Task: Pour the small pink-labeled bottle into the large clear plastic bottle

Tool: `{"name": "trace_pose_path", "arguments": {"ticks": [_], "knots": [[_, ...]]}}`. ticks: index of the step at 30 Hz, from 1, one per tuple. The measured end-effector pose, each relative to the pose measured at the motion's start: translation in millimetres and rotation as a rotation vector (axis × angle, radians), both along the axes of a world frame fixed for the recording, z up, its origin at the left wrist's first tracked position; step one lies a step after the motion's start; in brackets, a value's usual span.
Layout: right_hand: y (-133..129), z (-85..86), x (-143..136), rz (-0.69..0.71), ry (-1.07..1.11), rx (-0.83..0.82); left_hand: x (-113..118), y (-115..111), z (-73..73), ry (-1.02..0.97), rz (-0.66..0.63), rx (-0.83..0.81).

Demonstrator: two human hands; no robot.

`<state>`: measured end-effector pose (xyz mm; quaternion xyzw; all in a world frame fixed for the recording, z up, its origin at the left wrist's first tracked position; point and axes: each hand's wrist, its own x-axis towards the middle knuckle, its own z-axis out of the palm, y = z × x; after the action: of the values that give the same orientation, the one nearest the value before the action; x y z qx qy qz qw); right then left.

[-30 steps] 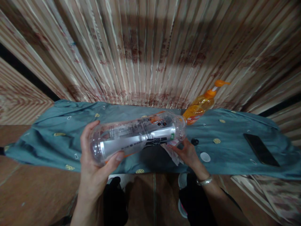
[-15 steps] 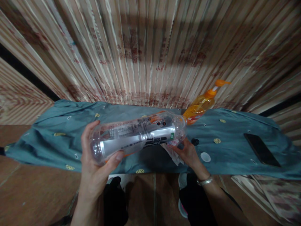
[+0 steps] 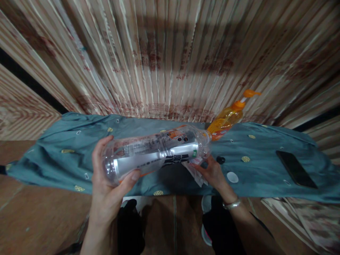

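A large clear plastic bottle [image 3: 156, 152] with a silver and orange label lies nearly level above the cloth, its neck to the right. My left hand [image 3: 106, 187] is wrapped round its base end, thumb along the near side. At the neck end, my right hand [image 3: 214, 173] pinches a crumpled whitish tissue [image 3: 196, 174] beneath the bottle's shoulder. Some of its fingers are hidden behind the clear plastic. Behind the neck stands a pump bottle [image 3: 225, 120] of orange-yellow liquid, its lower part partly covered by the clear bottle.
A teal patterned cloth [image 3: 66, 166] covers the low, long surface. Right of my right hand lie a small black round object [image 3: 220, 160] and a white disc [image 3: 232, 177]. Farther right is a dark phone [image 3: 296, 169]. A pleated curtain [image 3: 170, 63] hangs behind.
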<state>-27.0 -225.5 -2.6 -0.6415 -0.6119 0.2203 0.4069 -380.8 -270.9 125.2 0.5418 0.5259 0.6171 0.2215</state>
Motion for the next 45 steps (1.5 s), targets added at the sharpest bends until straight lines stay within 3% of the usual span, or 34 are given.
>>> {"name": "trace_pose_path", "arguments": {"ticks": [4, 45], "knots": [[-0.4, 2.0, -1.3, -0.004, 0.007, 0.006, 0.4, -0.8, -0.2, -0.082, -0.044, -0.031], [-0.2, -1.0, 0.5, -0.011, 0.002, -0.023, 3.8, -2.3, 3.2, -0.077, -0.06, -0.022]]}}
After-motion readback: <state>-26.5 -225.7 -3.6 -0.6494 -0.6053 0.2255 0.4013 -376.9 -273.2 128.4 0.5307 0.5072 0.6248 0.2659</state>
